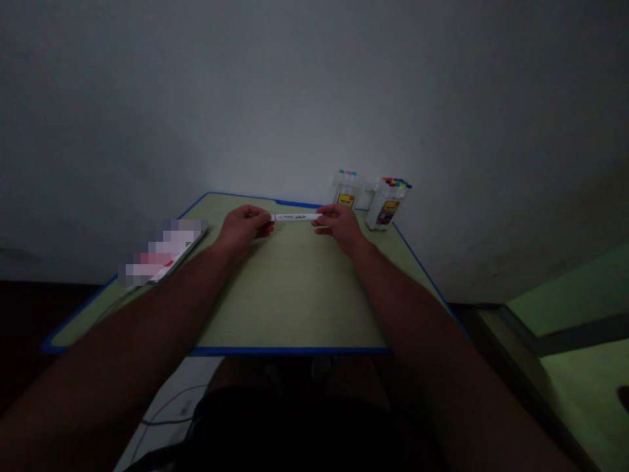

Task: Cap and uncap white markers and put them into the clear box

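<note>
1. Two hands hold one white marker (296, 217) above the far half of a green desk (295, 295) with blue edging; a blurred flat item (164, 252) lies on the desk well left of them.
2. Left hand (244, 227): fingers curled together, pinching the marker's left end between thumb and fingertips.
3. Marker: its long axis runs level and sideways, left to right, parallel to the desk's far edge. Which end carries the tip I cannot tell, since both ends sit hidden in the fingers.
4. Right hand (339, 225): fingers likewise closed in a pinch on the marker's right end.
5. Two clear marker cases (388, 203) with coloured caps stand upright near the wall, just right of that hand.
6. Likely risks, as I judge them: a sharp pull on either end could free a cap suddenly, letting the marker drop to the desk or the right hand jerk into the nearby cases and topple them. Dim light also makes the ends hard to read.
</note>
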`<state>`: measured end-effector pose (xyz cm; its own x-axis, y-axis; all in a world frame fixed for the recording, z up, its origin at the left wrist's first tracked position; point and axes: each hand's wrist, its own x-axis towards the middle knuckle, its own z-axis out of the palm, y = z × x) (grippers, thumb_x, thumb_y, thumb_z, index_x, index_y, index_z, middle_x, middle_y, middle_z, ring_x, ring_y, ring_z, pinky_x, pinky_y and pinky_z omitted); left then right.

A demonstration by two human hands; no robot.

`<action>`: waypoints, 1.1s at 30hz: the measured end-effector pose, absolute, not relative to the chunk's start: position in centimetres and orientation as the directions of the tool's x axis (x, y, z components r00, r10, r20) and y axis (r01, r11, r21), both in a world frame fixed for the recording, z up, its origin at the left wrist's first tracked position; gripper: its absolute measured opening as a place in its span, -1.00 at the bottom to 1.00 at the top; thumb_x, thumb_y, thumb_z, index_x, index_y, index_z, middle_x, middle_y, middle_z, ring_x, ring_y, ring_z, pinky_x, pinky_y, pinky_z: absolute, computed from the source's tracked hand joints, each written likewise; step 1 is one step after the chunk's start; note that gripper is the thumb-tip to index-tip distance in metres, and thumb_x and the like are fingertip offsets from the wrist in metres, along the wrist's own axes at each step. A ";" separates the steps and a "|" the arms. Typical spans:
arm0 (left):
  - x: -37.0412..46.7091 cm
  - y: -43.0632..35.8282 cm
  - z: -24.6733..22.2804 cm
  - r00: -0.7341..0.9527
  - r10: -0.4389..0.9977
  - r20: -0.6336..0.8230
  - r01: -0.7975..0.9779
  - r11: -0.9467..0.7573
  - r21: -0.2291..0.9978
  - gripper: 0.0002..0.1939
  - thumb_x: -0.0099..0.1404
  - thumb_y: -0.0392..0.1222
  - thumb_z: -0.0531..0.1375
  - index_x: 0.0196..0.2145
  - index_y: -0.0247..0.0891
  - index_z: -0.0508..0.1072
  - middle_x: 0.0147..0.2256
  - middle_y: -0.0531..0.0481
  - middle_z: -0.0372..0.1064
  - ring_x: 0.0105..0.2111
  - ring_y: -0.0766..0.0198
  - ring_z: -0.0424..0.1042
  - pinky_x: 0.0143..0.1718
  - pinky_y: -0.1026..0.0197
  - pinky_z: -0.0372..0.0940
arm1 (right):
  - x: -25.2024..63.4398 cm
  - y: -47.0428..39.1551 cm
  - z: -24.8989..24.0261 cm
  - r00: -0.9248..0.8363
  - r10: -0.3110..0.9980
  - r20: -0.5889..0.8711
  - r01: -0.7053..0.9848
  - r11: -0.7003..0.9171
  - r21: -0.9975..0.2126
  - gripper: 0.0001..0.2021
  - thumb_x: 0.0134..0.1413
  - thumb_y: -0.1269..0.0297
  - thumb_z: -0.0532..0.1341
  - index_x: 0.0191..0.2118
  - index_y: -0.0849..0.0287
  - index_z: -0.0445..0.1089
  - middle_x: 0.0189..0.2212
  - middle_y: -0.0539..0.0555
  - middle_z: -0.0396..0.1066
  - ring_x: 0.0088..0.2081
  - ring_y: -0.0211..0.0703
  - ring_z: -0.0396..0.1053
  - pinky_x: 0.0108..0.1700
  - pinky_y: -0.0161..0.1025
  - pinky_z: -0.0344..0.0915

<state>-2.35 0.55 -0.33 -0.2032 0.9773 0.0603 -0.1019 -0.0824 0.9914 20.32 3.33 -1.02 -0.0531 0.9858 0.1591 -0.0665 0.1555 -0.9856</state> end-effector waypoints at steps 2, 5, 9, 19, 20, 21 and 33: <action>-2.4 0.6 -0.4 -0.202 0.976 0.078 -0.118 -0.103 0.988 -0.87 0.09 -0.37 0.34 -0.41 -0.31 0.44 -0.49 -0.03 0.44 -0.50 0.31 0.46 -0.31 0.16 0.43 | 20.3 3.5 -1.2 -0.056 0.985 0.162 -0.026 0.161 -0.987 -0.82 -0.11 0.50 0.35 -0.34 0.17 0.40 -0.43 0.00 0.49 -0.39 -0.24 0.49 -0.36 -0.27 0.48; -2.5 0.6 -0.4 -0.191 0.976 0.107 -0.150 -0.136 0.979 -0.84 0.06 -0.37 0.35 -0.37 -0.32 0.47 -0.47 0.01 0.43 -0.47 0.32 0.47 -0.29 0.18 0.44 | 20.2 3.7 -1.5 -0.083 0.977 0.197 0.102 0.205 -0.973 -0.82 -0.18 0.50 0.37 -0.39 0.19 0.42 -0.51 -0.03 0.46 -0.48 -0.29 0.42 -0.35 -0.27 0.43; -2.5 0.6 -0.3 -0.166 0.979 0.119 -0.190 -0.150 0.970 -0.85 0.04 -0.36 0.35 -0.38 -0.34 0.49 -0.46 0.02 0.43 -0.47 0.34 0.45 -0.30 0.22 0.43 | 19.8 3.6 -1.9 -0.158 0.951 0.265 0.286 0.301 -0.910 -0.83 -0.24 0.45 0.41 -0.45 0.19 0.44 -0.53 -0.05 0.46 -0.49 -0.31 0.39 -0.33 -0.29 0.37; -1.8 0.1 -0.4 -0.042 0.993 0.112 -0.177 -0.117 0.977 -0.86 0.03 -0.31 0.38 -0.41 -0.36 0.54 -0.42 -0.05 0.49 -0.44 0.30 0.48 -0.27 0.18 0.41 | 18.2 2.7 -2.3 -0.228 0.921 0.317 0.351 0.381 -0.856 -0.83 -0.25 0.39 0.43 -0.48 0.17 0.44 -0.50 -0.03 0.49 -0.46 -0.28 0.42 -0.38 -0.32 0.32; -1.7 0.0 -0.4 -0.036 0.993 0.108 -0.178 -0.113 0.978 -0.86 0.03 -0.31 0.38 -0.40 -0.36 0.55 -0.41 -0.06 0.50 -0.44 0.30 0.48 -0.27 0.19 0.41 | 18.2 2.7 -2.3 -0.232 0.921 0.313 0.342 0.379 -0.860 -0.84 -0.25 0.39 0.43 -0.48 0.17 0.44 -0.51 -0.03 0.49 -0.46 -0.28 0.42 -0.39 -0.32 0.31; -1.6 -0.1 -0.4 -0.032 0.994 0.107 -0.178 -0.111 0.978 -0.85 0.04 -0.31 0.38 -0.39 -0.36 0.55 -0.41 -0.06 0.50 -0.44 0.30 0.48 -0.28 0.19 0.40 | 18.1 2.6 -2.3 -0.238 0.921 0.308 0.331 0.375 -0.866 -0.84 -0.24 0.39 0.43 -0.48 0.17 0.43 -0.51 -0.03 0.49 -0.47 -0.29 0.41 -0.40 -0.33 0.31; -1.4 -0.3 -0.2 -0.018 0.993 0.118 -0.128 -0.119 0.985 -0.86 0.16 -0.24 0.30 -0.30 -0.29 0.47 -0.39 -0.06 0.52 -0.39 0.23 0.51 -0.28 0.10 0.44 | 18.5 2.9 -2.0 -0.149 0.936 0.319 0.263 0.349 -0.900 -0.84 -0.08 0.31 0.37 -0.50 0.17 0.37 -0.60 -0.04 0.42 -0.57 -0.33 0.34 -0.50 -0.36 0.31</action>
